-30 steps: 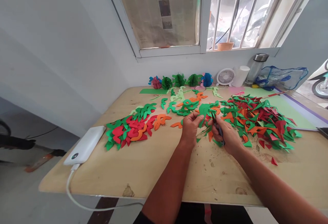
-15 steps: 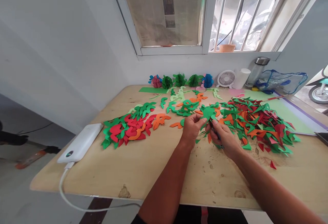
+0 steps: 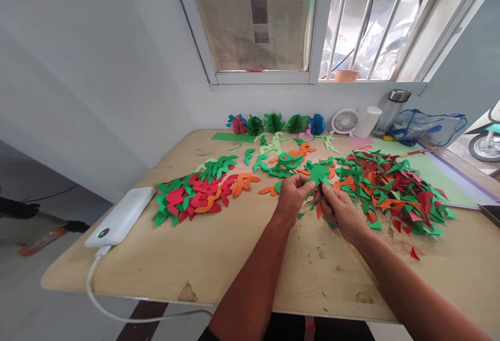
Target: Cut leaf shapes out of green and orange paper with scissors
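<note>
My left hand (image 3: pixel 292 198) pinches a piece of green paper (image 3: pixel 319 172) between thumb and fingers, above the middle of the table. Closed around dark-handled scissors (image 3: pixel 327 206), my right hand (image 3: pixel 341 211) meets the lower edge of that paper; the blades are mostly hidden. Behind both hands lie green and orange curved paper cutouts (image 3: pixel 287 164). To the right spreads a large heap of green, red and orange paper scraps (image 3: pixel 394 187). On the left is a pile of red, green and orange paper cutouts (image 3: pixel 199 195).
Along the wall stand several folded paper ornaments (image 3: pixel 274 122), a small white fan (image 3: pixel 345 122), a glass bottle (image 3: pixel 391 113) and a clear blue-edged pouch (image 3: pixel 427 126). A white power bank (image 3: pixel 121 216) with a cable sits at the wooden table's (image 3: pixel 156 268) left edge.
My right hand's fingers have shifted slightly on the scissors at the paper's lower edge. My left hand keeps its pinch in nearly the same spot. The view has moved very little.
</note>
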{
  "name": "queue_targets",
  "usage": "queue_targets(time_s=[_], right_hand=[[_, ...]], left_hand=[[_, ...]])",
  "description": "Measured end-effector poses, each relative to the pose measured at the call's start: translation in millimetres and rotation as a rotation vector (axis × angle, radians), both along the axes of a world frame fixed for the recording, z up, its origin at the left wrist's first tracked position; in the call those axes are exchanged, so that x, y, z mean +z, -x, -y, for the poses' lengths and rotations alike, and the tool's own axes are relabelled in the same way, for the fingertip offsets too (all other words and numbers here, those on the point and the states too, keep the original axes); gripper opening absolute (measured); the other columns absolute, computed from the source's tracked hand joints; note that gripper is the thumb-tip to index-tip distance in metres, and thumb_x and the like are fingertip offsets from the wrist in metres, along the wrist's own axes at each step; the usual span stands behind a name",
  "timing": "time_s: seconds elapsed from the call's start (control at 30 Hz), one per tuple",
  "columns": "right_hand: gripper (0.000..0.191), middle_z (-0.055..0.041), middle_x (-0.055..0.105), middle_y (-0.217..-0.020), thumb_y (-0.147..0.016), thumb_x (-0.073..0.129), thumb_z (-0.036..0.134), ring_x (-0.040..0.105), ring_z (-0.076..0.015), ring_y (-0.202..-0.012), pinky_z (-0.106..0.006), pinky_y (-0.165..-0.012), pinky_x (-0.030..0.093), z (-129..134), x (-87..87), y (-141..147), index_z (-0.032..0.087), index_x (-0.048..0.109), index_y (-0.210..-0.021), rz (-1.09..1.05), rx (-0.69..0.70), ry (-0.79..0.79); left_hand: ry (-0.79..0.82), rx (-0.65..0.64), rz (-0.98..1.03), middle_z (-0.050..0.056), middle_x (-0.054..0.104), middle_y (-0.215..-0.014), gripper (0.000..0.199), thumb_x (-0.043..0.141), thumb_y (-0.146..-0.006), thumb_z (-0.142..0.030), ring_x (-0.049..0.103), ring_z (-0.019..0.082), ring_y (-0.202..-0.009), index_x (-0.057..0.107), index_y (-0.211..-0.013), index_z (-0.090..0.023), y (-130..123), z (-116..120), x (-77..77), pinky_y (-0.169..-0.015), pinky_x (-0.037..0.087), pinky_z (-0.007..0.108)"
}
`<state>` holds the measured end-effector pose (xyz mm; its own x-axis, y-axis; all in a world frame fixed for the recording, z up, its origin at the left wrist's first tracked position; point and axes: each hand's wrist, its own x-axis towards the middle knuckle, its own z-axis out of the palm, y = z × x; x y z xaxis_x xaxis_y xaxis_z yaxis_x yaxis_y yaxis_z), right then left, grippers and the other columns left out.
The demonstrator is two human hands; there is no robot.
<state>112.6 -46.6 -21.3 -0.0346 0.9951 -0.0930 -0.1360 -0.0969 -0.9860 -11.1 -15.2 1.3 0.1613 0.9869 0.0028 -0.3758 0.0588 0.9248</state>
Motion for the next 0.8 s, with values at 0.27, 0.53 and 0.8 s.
queue_targets(time_s=[0.27, 0.53, 0.8], right_hand=[[0.051, 0.0085, 0.031, -0.040, -0.072, 0.064, 0.068, 0.018, -0.0050, -0.035, -0.021, -0.036, 0.011, -0.6, 0.0, 0.0, 0.018, 0.058, -0.065, -0.021, -0.003, 0.024], [0.048, 0.0086, 0.029, -0.041, -0.078, 0.061, 0.064, 0.017, -0.0052, -0.035, -0.021, -0.036, 0.011, 0.0, -1.9, -0.5, 0.018, 0.059, -0.066, -0.044, 0.022, -0.001], [0.050, 0.0087, 0.030, -0.039, -0.074, 0.063, 0.066, 0.018, -0.0052, -0.033, -0.022, -0.035, 0.011, -0.5, -0.8, 1.1, 0.018, 0.057, -0.063, -0.021, 0.001, 0.005]], left_hand=[[-0.001, -0.007, 0.013, -0.001, 0.058, -0.052, 0.019, 0.074, -0.059, -0.028, 0.052, 0.010, -0.053, 0.060, -0.054, -0.017, -0.3, -0.4, -0.3, -0.062, 0.044, 0.025], [-0.023, -0.026, 0.011, -0.002, 0.057, -0.051, 0.014, 0.069, -0.060, -0.024, 0.050, 0.010, -0.052, 0.059, -0.054, -0.017, 0.5, -1.1, -1.7, -0.059, 0.043, 0.025], [-0.013, -0.021, 0.009, -0.001, 0.058, -0.053, 0.016, 0.071, -0.059, -0.026, 0.050, 0.010, -0.053, 0.059, -0.055, -0.016, 0.7, -2.4, -4.8, -0.060, 0.042, 0.025]])
